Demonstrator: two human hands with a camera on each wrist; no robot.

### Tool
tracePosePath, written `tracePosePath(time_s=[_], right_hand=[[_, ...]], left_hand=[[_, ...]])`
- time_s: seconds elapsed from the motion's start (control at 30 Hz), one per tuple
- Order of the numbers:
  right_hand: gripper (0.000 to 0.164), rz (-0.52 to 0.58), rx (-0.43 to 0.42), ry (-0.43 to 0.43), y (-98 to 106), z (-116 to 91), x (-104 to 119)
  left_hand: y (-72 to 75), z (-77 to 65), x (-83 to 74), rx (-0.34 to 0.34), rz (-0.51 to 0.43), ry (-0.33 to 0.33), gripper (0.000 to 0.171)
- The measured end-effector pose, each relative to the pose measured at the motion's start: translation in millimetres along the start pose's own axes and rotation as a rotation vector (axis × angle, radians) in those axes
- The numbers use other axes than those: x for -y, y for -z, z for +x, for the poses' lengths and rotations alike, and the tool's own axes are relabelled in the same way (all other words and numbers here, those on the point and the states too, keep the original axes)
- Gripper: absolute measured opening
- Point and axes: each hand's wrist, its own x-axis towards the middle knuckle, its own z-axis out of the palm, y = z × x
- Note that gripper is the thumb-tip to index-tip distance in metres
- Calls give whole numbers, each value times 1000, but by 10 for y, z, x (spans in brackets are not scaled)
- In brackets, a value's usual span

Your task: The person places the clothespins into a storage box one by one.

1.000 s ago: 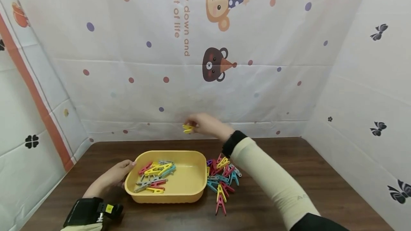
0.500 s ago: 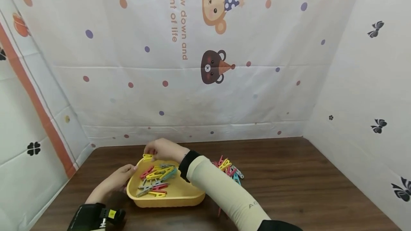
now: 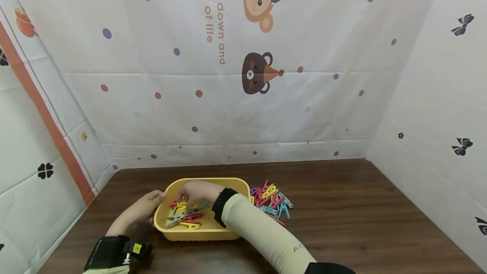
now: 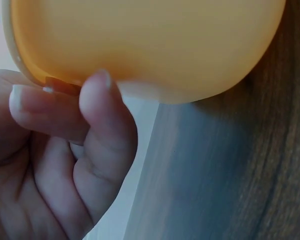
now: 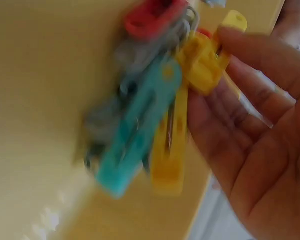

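A yellow plastic basin (image 3: 201, 235) stands on the table with several coloured clothespins (image 3: 190, 219) lying in its left half. At its left end my left hand (image 3: 142, 206) grips the rim, thumb and fingers around the wall (image 4: 150, 40) in the left wrist view. My right hand (image 3: 198, 191) reaches down inside the basin over the clothespins. In the right wrist view that hand pinches a yellow clothespin (image 5: 202, 65) between thumb and fingers. Right below it lie a teal clothespin (image 5: 140, 125) and another yellow one; a red one (image 5: 152, 20) is beyond.
A loose pile of clothespins (image 3: 270, 195) in several colours lies on the brown wooden table (image 3: 342, 215), just right of the basin. My right forearm crosses over the basin's right front corner. Printed white cloth (image 3: 304, 113) hangs behind and at both sides.
The right hand swung from above the table's back edge left to the basin's far-left rim with a yellow clothespin, then lowered into the basin. The left hand stays at the left rim.
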Motion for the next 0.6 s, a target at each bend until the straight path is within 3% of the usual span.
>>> tracePosePath(time_s=[0.27, 0.43, 0.6], right_hand=[[33, -95, -7, -29, -42, -9, 43], [35, -108, -1, -71, -66, -17, 78], [34, -104, 2, -24, 0, -74, 67]], left_hand=[[12, 15, -13, -18, 30, -9, 35], [5, 9, 11, 11, -3, -27, 36], [7, -11, 25, 20, -12, -41, 37]])
